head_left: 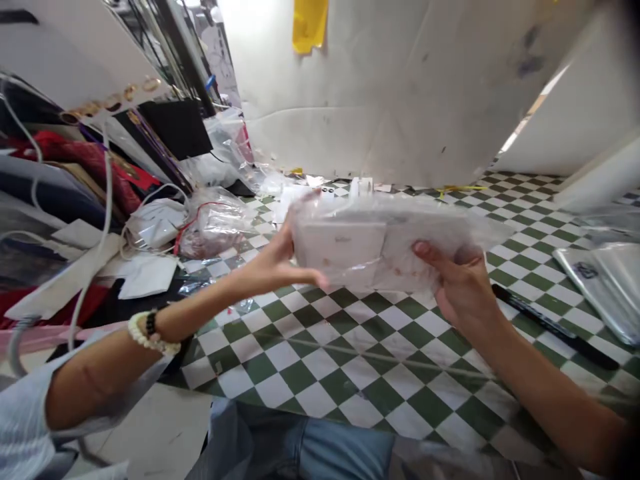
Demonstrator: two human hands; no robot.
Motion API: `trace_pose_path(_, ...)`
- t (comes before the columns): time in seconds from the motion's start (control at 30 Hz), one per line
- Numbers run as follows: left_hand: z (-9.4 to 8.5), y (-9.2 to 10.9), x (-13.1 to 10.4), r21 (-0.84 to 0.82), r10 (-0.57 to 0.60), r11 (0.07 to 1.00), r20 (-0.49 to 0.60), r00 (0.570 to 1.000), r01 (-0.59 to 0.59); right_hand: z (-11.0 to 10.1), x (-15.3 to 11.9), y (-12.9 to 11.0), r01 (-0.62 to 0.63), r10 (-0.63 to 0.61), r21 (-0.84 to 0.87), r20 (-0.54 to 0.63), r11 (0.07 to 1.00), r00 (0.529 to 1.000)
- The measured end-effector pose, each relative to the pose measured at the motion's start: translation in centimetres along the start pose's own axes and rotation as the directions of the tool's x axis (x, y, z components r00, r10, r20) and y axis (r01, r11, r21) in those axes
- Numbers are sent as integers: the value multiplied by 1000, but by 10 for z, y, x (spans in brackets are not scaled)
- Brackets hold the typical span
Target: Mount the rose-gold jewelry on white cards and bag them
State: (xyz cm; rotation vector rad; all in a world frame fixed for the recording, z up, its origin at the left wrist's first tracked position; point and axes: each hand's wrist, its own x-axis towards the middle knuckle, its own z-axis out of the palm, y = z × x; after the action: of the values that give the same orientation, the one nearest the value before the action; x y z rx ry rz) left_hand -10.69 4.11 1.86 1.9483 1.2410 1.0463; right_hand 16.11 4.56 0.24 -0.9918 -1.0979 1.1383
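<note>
A clear plastic bag (pixel 445 217) with a flat white card (pixel 345 243) inside is held up over the table, slightly blurred. Around its left end is my left hand (pixel 283 263), thumb along the lower edge and fingers at the upper left, partly hidden by the bag. My right hand (pixel 463 283) grips the right part, with the thumb on the near face and the other fingers mostly behind. Small brownish specks show through the plastic, too blurred to name.
Below is a green-and-white checkered tabletop (pixel 350 360). A black marker pen (pixel 555 327) and clear plastic packets (pixel 600 287) lie at the right. Plastic bags (pixel 215 223), white cables (pixel 107 200) and papers (pixel 147 275) crowd the left. A pale board (pixel 380 93) stands behind.
</note>
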Motion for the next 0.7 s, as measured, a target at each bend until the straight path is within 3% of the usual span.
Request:
trace_pose_path(0.17, 5, -7, -16, -228, 19, 973, -85, 996, -38, 3, -5, 1, -37, 40, -46, 72, 998, 997)
trace_pose_path(0.3, 1, -12, -11, -307, 8, 952, -9, 1000, -11, -3, 0, -12, 54, -34, -115, 168, 992, 985)
trace_pose_path(0.4, 1, -18, -11, -311, -42, 949, 31, 999, 50, -4, 3, -15, -20, 45, -147, 165, 989, 985)
trace_pose_path(0.5, 5, -25, -10, -363, -101, 917, 181, 978, 162, -1, 0, -10, -147, 173, -194, 125, 970, 977)
trace_pose_path(0.6, 7, -30, -9, -356, -157, 881, 399, 903, 311, 2, -8, -4, -281, 307, -318, 33, 905, 951)
trace_pose_path(0.7, 6, -29, -8, -284, -199, 897, 424, 883, 338, 2, -17, -1, -354, 384, -330, 30, 875, 923)
